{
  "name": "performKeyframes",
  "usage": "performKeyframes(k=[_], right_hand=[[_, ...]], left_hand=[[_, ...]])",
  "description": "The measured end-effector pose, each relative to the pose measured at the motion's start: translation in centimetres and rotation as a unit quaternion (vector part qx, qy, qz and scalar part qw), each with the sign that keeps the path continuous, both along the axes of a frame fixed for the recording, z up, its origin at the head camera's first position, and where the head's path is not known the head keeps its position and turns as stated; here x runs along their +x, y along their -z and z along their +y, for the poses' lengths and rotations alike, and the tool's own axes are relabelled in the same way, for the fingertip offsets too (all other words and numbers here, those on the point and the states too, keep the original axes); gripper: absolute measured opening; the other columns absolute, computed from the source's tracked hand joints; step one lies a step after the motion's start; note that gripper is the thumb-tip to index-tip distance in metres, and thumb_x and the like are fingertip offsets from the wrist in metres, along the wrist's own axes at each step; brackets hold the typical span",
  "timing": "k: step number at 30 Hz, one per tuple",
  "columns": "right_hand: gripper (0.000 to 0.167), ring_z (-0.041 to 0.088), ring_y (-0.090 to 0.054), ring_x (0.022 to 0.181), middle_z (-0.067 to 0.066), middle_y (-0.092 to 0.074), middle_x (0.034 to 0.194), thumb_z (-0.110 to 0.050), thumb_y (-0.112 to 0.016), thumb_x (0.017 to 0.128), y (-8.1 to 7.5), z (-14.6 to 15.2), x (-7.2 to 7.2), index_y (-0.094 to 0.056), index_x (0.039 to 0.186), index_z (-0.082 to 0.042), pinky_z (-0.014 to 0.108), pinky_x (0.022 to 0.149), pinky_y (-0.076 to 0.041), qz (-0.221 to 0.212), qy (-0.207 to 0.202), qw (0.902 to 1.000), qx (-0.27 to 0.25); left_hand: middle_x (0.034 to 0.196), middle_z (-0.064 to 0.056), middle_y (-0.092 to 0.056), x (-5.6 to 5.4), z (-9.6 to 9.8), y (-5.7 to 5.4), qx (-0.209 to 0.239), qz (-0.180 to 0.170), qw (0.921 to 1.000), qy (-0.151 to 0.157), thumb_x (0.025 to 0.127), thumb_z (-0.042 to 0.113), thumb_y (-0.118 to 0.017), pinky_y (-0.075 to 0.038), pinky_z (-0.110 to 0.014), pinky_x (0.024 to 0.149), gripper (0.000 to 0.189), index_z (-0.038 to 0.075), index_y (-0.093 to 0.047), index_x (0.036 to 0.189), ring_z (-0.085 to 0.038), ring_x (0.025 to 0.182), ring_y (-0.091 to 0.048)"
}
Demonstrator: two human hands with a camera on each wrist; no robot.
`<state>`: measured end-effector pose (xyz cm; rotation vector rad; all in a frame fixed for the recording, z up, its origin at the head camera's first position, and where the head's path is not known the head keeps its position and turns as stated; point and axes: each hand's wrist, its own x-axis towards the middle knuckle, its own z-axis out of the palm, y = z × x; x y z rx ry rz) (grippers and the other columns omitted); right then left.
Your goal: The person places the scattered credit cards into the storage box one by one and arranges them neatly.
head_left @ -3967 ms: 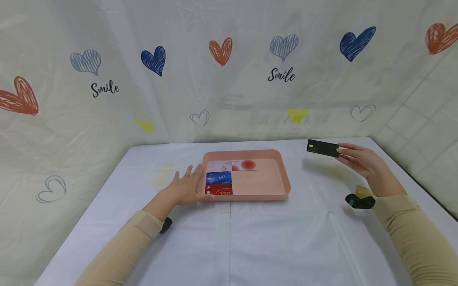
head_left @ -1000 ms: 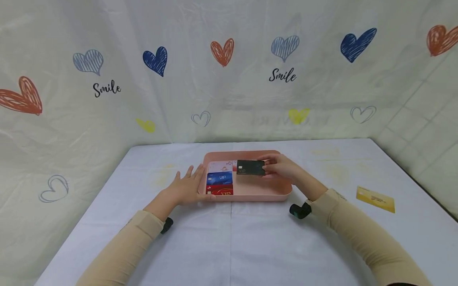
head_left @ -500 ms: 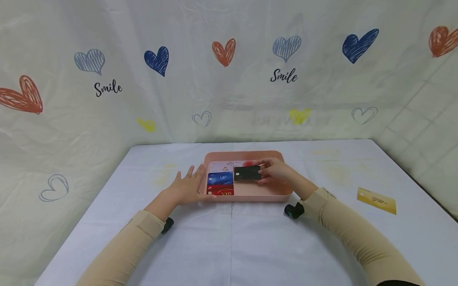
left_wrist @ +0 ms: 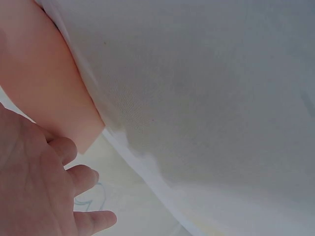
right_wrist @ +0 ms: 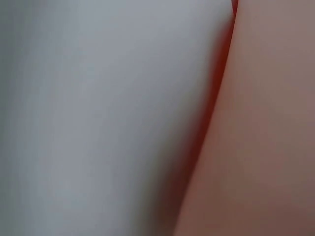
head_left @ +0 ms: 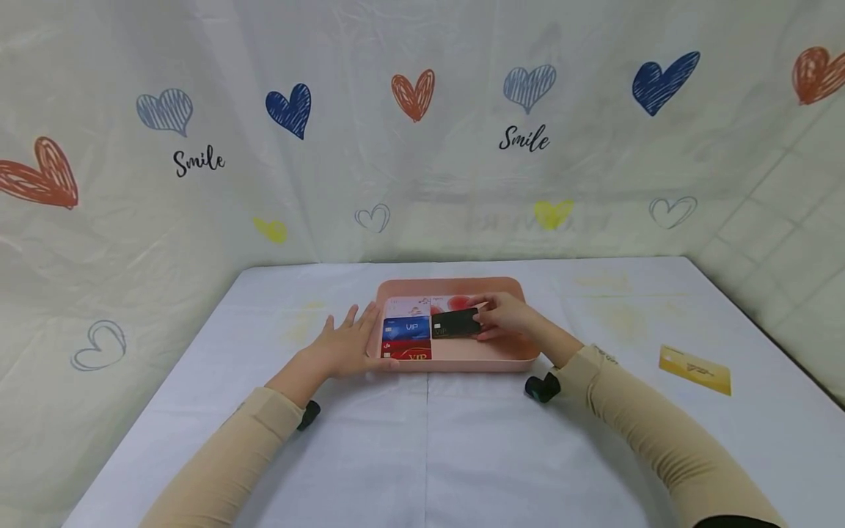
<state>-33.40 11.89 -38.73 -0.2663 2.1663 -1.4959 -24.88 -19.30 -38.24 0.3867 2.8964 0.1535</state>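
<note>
A pink tray (head_left: 488,354) stands on the white-covered table in the head view. My left hand (head_left: 339,348) rests at its left edge with fingers spread; the left wrist view shows the left fingers (left_wrist: 81,179) beside the tray wall (left_wrist: 54,83). Inside the tray, my right hand (head_left: 505,317) pinches the right end of a black VIP card (head_left: 454,323). Left of that card lie a pale pink card (head_left: 404,306), a blue VIP card (head_left: 405,328) and a red VIP card (head_left: 404,350), stacked in a column. A white card with red circles (head_left: 455,303) lies behind the black one, partly covered.
A gold card (head_left: 695,369) lies on the table to the right, beyond the right forearm. Behind the table hangs a pale sheet (head_left: 455,169) printed with hearts. The right wrist view shows mostly the tray wall (right_wrist: 256,128), close and blurred.
My right hand has carried the black card from the table's right side into the tray, then slightly toward me, beside the blue card. The left hand has stayed at the tray's edge.
</note>
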Motion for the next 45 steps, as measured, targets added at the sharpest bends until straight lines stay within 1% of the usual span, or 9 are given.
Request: performKeyframes(k=[3, 8, 11, 18, 20, 25, 29, 37, 45], right_hand=[[0.054, 0.027, -0.068, 0.090, 0.024, -0.051, 0.118, 0.005, -0.061, 0.099, -0.13, 0.12, 0.01, -0.041, 0.149, 0.009, 0.036, 0.076, -0.061, 0.018, -0.014, 0.9996, 0.018], [0.061, 0.033, -0.058, 0.113, 0.023, -0.056, 0.126, 0.000, -0.074, 0.091, -0.16, 0.16, 0.19, -0.051, 0.147, 0.003, 0.034, 0.081, -0.060, 0.079, -0.041, 0.9922, 0.088], [0.061, 0.035, -0.053, 0.119, 0.022, -0.057, 0.131, 0.000, -0.078, 0.086, -0.02, 0.15, 0.25, -0.057, 0.144, -0.003, 0.032, 0.081, -0.059, 0.103, -0.046, 0.9867, 0.117], [0.060, 0.033, -0.058, 0.107, 0.023, -0.057, 0.125, 0.005, -0.076, 0.086, 0.26, 0.04, 0.22, -0.054, 0.142, 0.004, 0.031, 0.076, -0.060, 0.091, -0.035, 0.9892, 0.110], [0.058, 0.032, -0.057, 0.106, 0.021, -0.058, 0.123, 0.003, -0.078, 0.085, 0.22, 0.10, 0.27, -0.056, 0.139, 0.004, 0.032, 0.078, -0.059, 0.106, -0.039, 0.9856, 0.126], [0.055, 0.031, -0.056, 0.109, 0.017, -0.063, 0.121, -0.006, -0.086, 0.081, 0.20, 0.21, 0.29, -0.064, 0.132, 0.000, 0.036, 0.086, -0.056, 0.155, -0.055, 0.9707, 0.175], [0.055, 0.032, -0.055, 0.109, 0.017, -0.063, 0.119, -0.007, -0.086, 0.082, 0.31, 0.14, 0.25, -0.064, 0.132, 0.000, 0.036, 0.085, -0.057, 0.162, -0.063, 0.9669, 0.187], [0.056, 0.031, -0.054, 0.107, 0.017, -0.063, 0.117, -0.007, -0.085, 0.082, 0.01, -0.14, 0.54, -0.063, 0.132, 0.002, 0.034, 0.082, -0.057, 0.155, -0.066, 0.9672, 0.190], [0.053, 0.028, -0.053, 0.100, 0.013, -0.060, 0.107, -0.006, -0.085, 0.082, -0.16, -0.08, 0.56, -0.064, 0.130, 0.001, 0.029, 0.074, -0.054, 0.158, -0.066, 0.9661, 0.193]], left_hand=[[0.171, -0.011, -0.009, -0.02, 0.00, -0.08, 0.001, -0.001, 1.0000, 0.000, 0.087, 0.075, -0.058, -0.006, -0.070, 0.118, 0.114, 0.007, -0.009, 0.165, -0.041, 0.155, -0.007], [0.171, -0.011, -0.009, -0.14, -0.07, 0.01, 0.007, 0.000, 1.0000, -0.001, 0.086, 0.077, -0.058, -0.006, -0.071, 0.117, 0.117, 0.006, -0.009, 0.165, -0.040, 0.156, -0.007], [0.171, -0.011, -0.009, -0.12, -0.09, 0.01, 0.003, -0.001, 1.0000, -0.001, 0.087, 0.076, -0.058, -0.006, -0.070, 0.117, 0.115, 0.007, -0.009, 0.165, -0.040, 0.156, -0.007], [0.171, -0.011, -0.010, -0.06, -0.04, -0.05, -0.006, -0.002, 1.0000, 0.002, 0.089, 0.073, -0.057, -0.008, -0.071, 0.117, 0.112, 0.007, -0.010, 0.165, -0.041, 0.155, -0.009], [0.171, -0.011, -0.010, -0.10, -0.07, 0.00, -0.005, -0.001, 1.0000, 0.002, 0.089, 0.072, -0.058, -0.008, -0.071, 0.117, 0.111, 0.007, -0.010, 0.165, -0.041, 0.155, -0.009], [0.171, -0.012, -0.009, -0.10, -0.08, 0.02, -0.007, -0.001, 1.0000, 0.004, 0.090, 0.071, -0.058, -0.007, -0.071, 0.117, 0.110, 0.006, -0.010, 0.165, -0.041, 0.155, -0.008], [0.172, -0.011, -0.009, -0.15, -0.09, 0.08, -0.011, -0.001, 0.9999, 0.004, 0.089, 0.073, -0.057, -0.007, -0.070, 0.117, 0.112, 0.007, -0.009, 0.165, -0.041, 0.155, -0.007], [0.172, -0.010, -0.008, -0.32, -0.14, 0.33, -0.006, -0.004, 1.0000, 0.000, 0.087, 0.076, -0.057, -0.007, -0.070, 0.117, 0.115, 0.008, -0.009, 0.165, -0.040, 0.156, -0.006], [0.172, -0.009, -0.008, -0.27, -0.11, 0.16, 0.001, -0.001, 1.0000, 0.000, 0.085, 0.078, -0.058, -0.006, -0.070, 0.118, 0.117, 0.008, -0.008, 0.165, -0.038, 0.156, -0.005]])
